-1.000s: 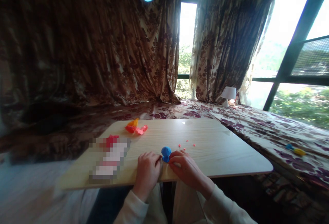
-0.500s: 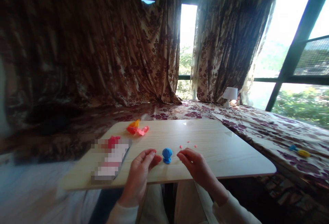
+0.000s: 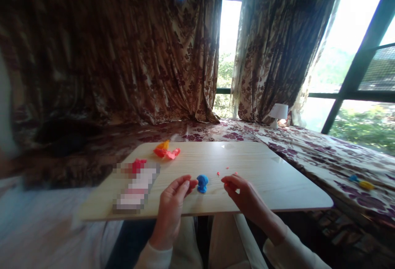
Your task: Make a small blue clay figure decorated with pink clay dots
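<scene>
A small blue clay figure, with a round head on a narrower base, stands upright on the table. Just left of it, my left hand has thumb and fingers closed in a pinch; whether the fingertips touch the figure I cannot tell. To the right, my right hand is also pinched, held a little apart from the figure. Anything between the fingers of either hand is too small to make out. Beyond my right fingertips lie tiny red bits of what looks like clay.
The pale wooden table has rounded corners. Red and yellow crumpled wrappers lie at its back left, near a pinkish-red lump and a blurred-out flat object. A white lamp stands beyond, on the patterned cloth.
My right hand has moved right, away from the blue figure. My left fingertips have come nearer to the figure. The whole view has shifted slightly.
</scene>
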`<move>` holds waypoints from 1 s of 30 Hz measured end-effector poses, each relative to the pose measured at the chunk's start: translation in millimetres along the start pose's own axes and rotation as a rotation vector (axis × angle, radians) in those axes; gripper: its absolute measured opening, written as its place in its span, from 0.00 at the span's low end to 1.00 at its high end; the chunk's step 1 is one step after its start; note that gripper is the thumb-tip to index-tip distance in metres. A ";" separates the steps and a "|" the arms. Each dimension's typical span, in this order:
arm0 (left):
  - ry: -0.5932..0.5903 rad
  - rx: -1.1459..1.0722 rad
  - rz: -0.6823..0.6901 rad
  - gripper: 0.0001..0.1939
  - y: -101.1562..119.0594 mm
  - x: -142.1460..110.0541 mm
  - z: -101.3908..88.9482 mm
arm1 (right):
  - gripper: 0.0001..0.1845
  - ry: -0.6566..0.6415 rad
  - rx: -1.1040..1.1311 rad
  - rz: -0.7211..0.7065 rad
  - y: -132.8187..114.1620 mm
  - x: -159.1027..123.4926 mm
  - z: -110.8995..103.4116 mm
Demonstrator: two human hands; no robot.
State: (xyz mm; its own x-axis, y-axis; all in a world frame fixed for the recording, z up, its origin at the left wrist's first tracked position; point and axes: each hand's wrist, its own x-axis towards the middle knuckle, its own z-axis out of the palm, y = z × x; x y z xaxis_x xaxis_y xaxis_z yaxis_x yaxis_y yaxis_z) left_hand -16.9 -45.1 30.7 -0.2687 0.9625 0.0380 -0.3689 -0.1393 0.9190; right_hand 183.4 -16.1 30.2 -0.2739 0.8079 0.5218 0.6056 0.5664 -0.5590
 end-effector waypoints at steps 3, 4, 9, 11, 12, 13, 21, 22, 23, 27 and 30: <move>0.022 0.196 0.101 0.20 -5.1 4.5 -9.5 | 0.11 -0.108 -0.282 0.090 19.0 -10.1 -10.7; 0.025 0.252 0.120 0.19 -7.0 6.2 -12.2 | 0.12 -0.125 -0.326 0.094 22.4 -11.9 -11.9; 0.030 0.588 0.269 0.11 -15.9 13.9 -20.9 | 0.14 -0.123 -0.294 -0.039 23.9 -13.5 -5.8; 0.051 0.820 0.400 0.09 -19.2 16.3 -24.1 | 0.14 -0.128 -0.282 -0.094 21.6 -16.2 -3.9; 0.055 0.944 0.475 0.09 -20.7 17.2 -25.9 | 0.14 -0.130 -0.292 -0.111 20.4 -18.9 -4.1; 0.052 1.059 0.550 0.08 -22.1 17.7 -27.6 | 0.14 -0.127 -0.310 -0.120 19.4 -22.5 -5.2; 0.015 1.391 0.720 0.09 -27.5 13.4 -30.1 | 0.12 -0.115 -0.356 -0.129 14.7 -45.5 -17.8; 0.016 1.395 0.722 0.09 -27.5 13.1 -29.8 | 0.11 -0.131 -0.335 -0.122 15.0 -42.2 -16.6; 0.015 1.396 0.725 0.09 -27.4 13.0 -29.6 | 0.11 -0.143 -0.311 -0.109 15.8 -37.3 -14.9; -0.002 1.397 0.725 0.09 -26.5 13.9 -30.2 | 0.09 -0.145 -0.263 -0.053 22.4 -13.3 -7.1; -0.007 1.398 0.714 0.09 -26.5 14.1 -30.5 | 0.12 -0.133 -0.294 -0.066 27.8 -1.6 -3.6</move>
State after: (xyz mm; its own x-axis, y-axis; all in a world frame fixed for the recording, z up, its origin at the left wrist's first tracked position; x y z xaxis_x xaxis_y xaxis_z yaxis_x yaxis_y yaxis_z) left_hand -38.1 -34.9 -5.0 -0.0155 0.7961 0.6050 0.9137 -0.2345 0.3319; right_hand 203.3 -2.2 16.1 -0.4037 0.7960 0.4510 0.7674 0.5630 -0.3067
